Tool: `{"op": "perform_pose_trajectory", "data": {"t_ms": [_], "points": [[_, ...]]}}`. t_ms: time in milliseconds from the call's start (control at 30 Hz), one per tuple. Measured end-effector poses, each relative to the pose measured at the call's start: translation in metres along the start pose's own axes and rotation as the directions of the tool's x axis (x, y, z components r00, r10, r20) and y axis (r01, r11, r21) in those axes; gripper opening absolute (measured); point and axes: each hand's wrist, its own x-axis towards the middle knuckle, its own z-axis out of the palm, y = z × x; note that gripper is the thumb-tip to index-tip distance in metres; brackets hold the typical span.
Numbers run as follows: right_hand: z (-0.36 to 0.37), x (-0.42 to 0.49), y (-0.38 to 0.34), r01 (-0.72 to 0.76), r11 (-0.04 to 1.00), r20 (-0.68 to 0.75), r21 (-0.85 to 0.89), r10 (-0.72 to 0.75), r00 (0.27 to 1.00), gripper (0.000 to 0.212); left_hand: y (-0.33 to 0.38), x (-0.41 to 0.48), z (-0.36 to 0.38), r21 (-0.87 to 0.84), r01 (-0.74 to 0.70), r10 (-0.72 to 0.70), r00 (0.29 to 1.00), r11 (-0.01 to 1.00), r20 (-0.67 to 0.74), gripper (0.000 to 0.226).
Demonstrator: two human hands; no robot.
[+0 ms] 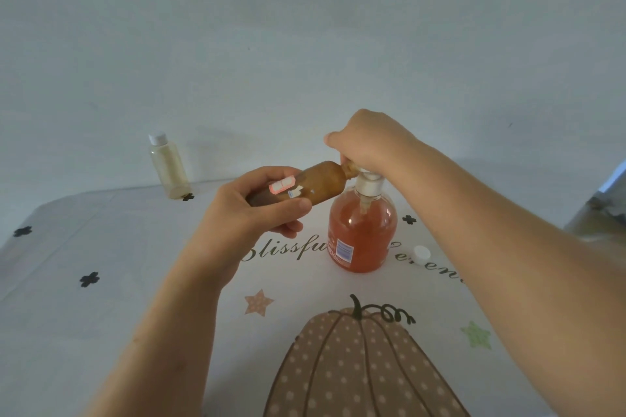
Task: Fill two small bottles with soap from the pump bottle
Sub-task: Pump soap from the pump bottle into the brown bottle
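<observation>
A: Amber plastic, item one: small bottle (318, 184), gripped round its body by the left hand (250, 213), raised beside the pump bottle (360, 234).
B: Axis?
A: Near level; neck points right, meeting the pump head (369, 179), which the right hand (369, 142) curls over.
B: Handling?
A: Seat mouth under spout; press slowly, probably sparing drips.
</observation>
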Motion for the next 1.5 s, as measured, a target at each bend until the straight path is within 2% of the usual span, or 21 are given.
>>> {"op": "perform_pose_trajectory", "data": {"t_ms": [233, 433, 633, 733, 867, 1133, 1267, 1500], "points": [[0.0, -0.002, 0.002, 0.012, 0.999, -0.023, 0.037, -0.011, 1.0, 0.031, 0.0, -0.001, 0.0, 0.001, 0.006, -0.006, 1.0, 1.0, 0.002, 0.03], [-0.012, -0.006, -0.003, 0.052, 0.998, -0.041, -0.025, -0.053, 0.998, 0.029, 0.003, -0.002, 0.004, -0.043, -0.026, 0.025, 1.0, 0.999, -0.007, 0.036], [-0.011, -0.002, -0.006, 0.058, 0.998, 0.03, -0.011, -0.058, 0.998, 0.027, 0.002, -0.001, 0.002, -0.064, -0.037, 0.036, 0.999, 0.997, -0.005, 0.031], [-0.008, 0.001, -0.004, 0.02, 1.0, 0.043, 0.01, -0.02, 0.999, 0.033, 0.002, -0.001, 0.001, -0.042, -0.03, 0.031, 0.999, 0.999, 0.012, 0.039], [0.002, 0.003, 0.001, 0.022, 1.0, -0.012, 0.013, -0.022, 1.0, 0.032, 0.001, 0.0, 0.0, -0.008, -0.013, 0.013, 1.0, 1.0, 0.005, 0.032], [-0.008, -0.004, -0.001, 0.075, 0.997, -0.04, -0.017, -0.076, 0.996, 0.033, 0.004, -0.002, 0.001, -0.031, -0.011, 0.011, 1.0, 0.999, 0.022, 0.042], [-0.014, -0.009, -0.004, 0.107, 0.994, -0.036, -0.031, -0.108, 0.994, 0.032, 0.006, -0.003, 0.002, -0.058, -0.022, 0.023, 1.0, 0.998, 0.015, 0.036], [-0.011, -0.008, -0.004, 0.073, 0.997, -0.02, -0.01, -0.074, 0.997, 0.033, 0.003, -0.002, 0.001, -0.041, -0.02, 0.02, 1.0, 0.999, 0.004, 0.032]]}}
